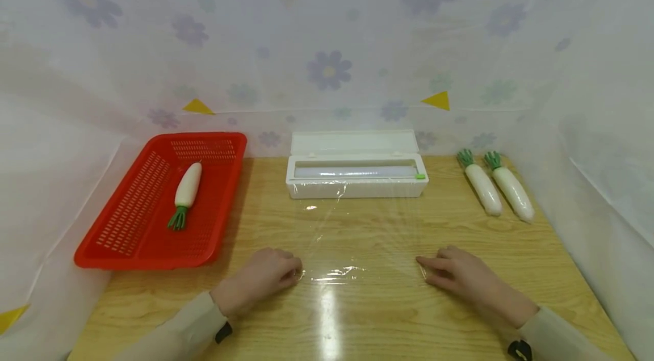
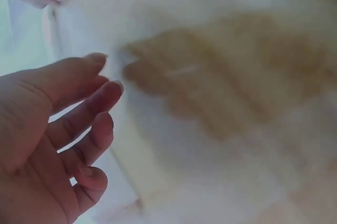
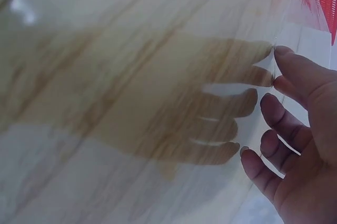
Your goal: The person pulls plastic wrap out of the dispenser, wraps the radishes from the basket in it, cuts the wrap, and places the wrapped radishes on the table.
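Observation:
A clear sheet of cling film [image 1: 337, 273] stretches over the wooden table from a white film dispenser [image 1: 357, 189], whose lid stands raised at the back. At the sheet's near left corner my left hand [image 1: 260, 278] pinches the film between thumb and fingers. My right hand [image 1: 467, 278] pinches the near right corner, index finger and thumb at its edge. In the right wrist view the other fingers of that hand [image 3: 310, 129] are spread and bent below the pinch. The left wrist view shows my left hand [image 2: 58, 124] with thumb and index tips close together.
A red plastic basket [image 1: 219, 230] at the left holds one white radish [image 1: 188, 186] with green stalks. Two more white radishes, a nearer-centre radish [image 1: 482, 188] and an outer radish [image 1: 513, 193], lie at the right back. Flower-patterned sheeting [image 1: 327, 111] encloses the table.

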Demonstrator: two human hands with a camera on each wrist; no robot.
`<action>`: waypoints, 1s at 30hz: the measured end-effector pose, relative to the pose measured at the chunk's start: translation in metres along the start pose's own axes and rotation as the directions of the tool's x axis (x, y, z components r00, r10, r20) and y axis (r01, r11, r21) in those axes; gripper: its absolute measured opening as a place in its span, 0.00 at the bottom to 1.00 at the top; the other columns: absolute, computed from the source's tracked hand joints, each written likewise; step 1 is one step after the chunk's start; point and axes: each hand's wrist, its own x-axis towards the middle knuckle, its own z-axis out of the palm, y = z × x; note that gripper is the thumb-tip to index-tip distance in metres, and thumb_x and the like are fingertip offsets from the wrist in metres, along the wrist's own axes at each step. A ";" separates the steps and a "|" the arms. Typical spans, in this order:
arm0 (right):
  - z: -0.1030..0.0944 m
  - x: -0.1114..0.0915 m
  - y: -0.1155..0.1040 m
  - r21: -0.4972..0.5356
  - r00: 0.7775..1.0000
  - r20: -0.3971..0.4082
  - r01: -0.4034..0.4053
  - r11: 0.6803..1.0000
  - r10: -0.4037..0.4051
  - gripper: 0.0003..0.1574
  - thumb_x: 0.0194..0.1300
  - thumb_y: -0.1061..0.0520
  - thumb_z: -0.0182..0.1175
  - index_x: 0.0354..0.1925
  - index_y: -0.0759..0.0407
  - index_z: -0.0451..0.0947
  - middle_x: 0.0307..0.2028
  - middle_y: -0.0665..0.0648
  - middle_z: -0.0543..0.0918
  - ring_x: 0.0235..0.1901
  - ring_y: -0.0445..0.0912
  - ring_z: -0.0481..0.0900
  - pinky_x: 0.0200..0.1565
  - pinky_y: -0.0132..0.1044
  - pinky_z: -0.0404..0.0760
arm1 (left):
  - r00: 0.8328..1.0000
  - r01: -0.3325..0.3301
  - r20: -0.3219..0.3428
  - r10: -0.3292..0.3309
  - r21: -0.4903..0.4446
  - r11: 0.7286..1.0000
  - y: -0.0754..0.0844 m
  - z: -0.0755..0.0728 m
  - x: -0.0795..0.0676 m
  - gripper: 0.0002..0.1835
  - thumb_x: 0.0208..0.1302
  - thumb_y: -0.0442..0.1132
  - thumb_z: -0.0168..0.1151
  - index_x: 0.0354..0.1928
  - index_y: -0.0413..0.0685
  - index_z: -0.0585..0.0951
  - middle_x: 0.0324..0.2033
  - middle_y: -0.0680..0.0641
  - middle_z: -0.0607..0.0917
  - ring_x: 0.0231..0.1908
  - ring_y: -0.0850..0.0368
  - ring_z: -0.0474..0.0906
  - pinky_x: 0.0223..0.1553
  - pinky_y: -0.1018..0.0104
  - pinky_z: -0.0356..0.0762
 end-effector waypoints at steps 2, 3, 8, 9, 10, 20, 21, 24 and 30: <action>-0.001 0.000 0.000 -0.002 1.000 0.013 -0.010 1.000 0.010 0.27 0.61 0.51 0.76 0.57 0.56 0.87 0.32 0.38 0.77 0.30 0.29 0.63 0.29 0.28 0.67 | 1.000 0.005 0.003 -0.005 -0.026 1.000 0.001 -0.011 0.002 0.04 0.63 0.34 0.71 0.37 0.51 0.86 0.30 0.56 0.86 0.30 0.64 0.79 0.34 0.67 0.78; -0.002 0.000 0.000 -0.004 1.000 0.018 -0.014 1.000 0.014 0.26 0.62 0.51 0.75 0.58 0.56 0.87 0.32 0.38 0.77 0.30 0.29 0.62 0.29 0.28 0.67 | 1.000 0.009 0.000 -0.009 -0.037 0.999 0.000 -0.018 0.003 0.04 0.63 0.34 0.71 0.38 0.50 0.86 0.30 0.55 0.86 0.31 0.64 0.80 0.35 0.67 0.79; -0.005 0.000 -0.001 -0.012 0.999 0.027 -0.022 1.000 0.022 0.26 0.62 0.51 0.75 0.58 0.56 0.87 0.32 0.38 0.76 0.30 0.29 0.62 0.29 0.29 0.67 | 0.992 0.106 -0.059 -0.108 -0.028 0.994 -0.008 -0.061 0.009 0.05 0.67 0.40 0.71 0.41 0.48 0.87 0.31 0.56 0.87 0.31 0.60 0.83 0.34 0.65 0.81; -0.005 0.000 -0.001 -0.012 0.999 0.025 -0.021 1.000 0.021 0.26 0.62 0.51 0.75 0.58 0.56 0.87 0.32 0.38 0.76 0.30 0.29 0.62 0.29 0.29 0.67 | 0.987 0.139 -0.074 -0.140 -0.021 0.990 -0.011 -0.070 0.009 0.06 0.68 0.41 0.72 0.42 0.49 0.87 0.30 0.57 0.87 0.31 0.61 0.82 0.33 0.65 0.80; -0.005 0.000 -0.001 -0.011 0.999 0.025 -0.021 1.000 0.021 0.26 0.62 0.51 0.75 0.58 0.56 0.87 0.32 0.38 0.76 0.30 0.29 0.62 0.29 0.29 0.67 | 0.980 0.176 -0.087 -0.177 -0.025 0.984 -0.013 -0.079 0.009 0.06 0.68 0.42 0.71 0.42 0.50 0.88 0.31 0.59 0.86 0.31 0.61 0.81 0.33 0.66 0.79; -0.002 -0.002 0.000 0.000 1.000 0.012 -0.010 1.000 0.010 0.27 0.62 0.50 0.75 0.58 0.55 0.86 0.33 0.37 0.77 0.31 0.29 0.63 0.30 0.28 0.67 | 0.895 0.346 -0.269 -0.356 -0.086 0.934 -0.064 -0.136 0.002 0.10 0.71 0.43 0.69 0.48 0.46 0.87 0.38 0.50 0.89 0.35 0.55 0.80 0.44 0.51 0.79; -0.001 -0.002 0.000 0.000 1.000 0.012 -0.010 1.000 0.010 0.27 0.62 0.50 0.75 0.58 0.55 0.86 0.33 0.37 0.76 0.31 0.29 0.62 0.30 0.28 0.67 | 0.883 0.361 -0.284 -0.374 -0.097 0.927 -0.071 -0.138 0.000 0.10 0.71 0.42 0.69 0.49 0.46 0.87 0.40 0.48 0.89 0.37 0.53 0.80 0.46 0.48 0.78; -0.001 -0.003 -0.001 -0.006 1.000 0.012 -0.014 1.000 0.014 0.27 0.62 0.49 0.75 0.59 0.54 0.86 0.33 0.37 0.76 0.31 0.29 0.62 0.29 0.28 0.67 | 0.841 0.414 -0.327 -0.430 -0.122 0.902 -0.095 -0.140 -0.006 0.11 0.73 0.42 0.67 0.51 0.44 0.86 0.46 0.43 0.89 0.42 0.46 0.81 0.50 0.42 0.76; -0.001 -0.003 -0.001 -0.020 1.000 -0.004 -0.010 1.000 0.010 0.27 0.62 0.49 0.75 0.58 0.54 0.86 0.34 0.38 0.78 0.31 0.29 0.62 0.29 0.28 0.67 | 0.758 0.519 -0.353 -0.548 -0.182 0.835 -0.140 -0.141 -0.014 0.17 0.76 0.45 0.63 0.56 0.38 0.83 0.51 0.34 0.85 0.46 0.38 0.79 0.50 0.39 0.77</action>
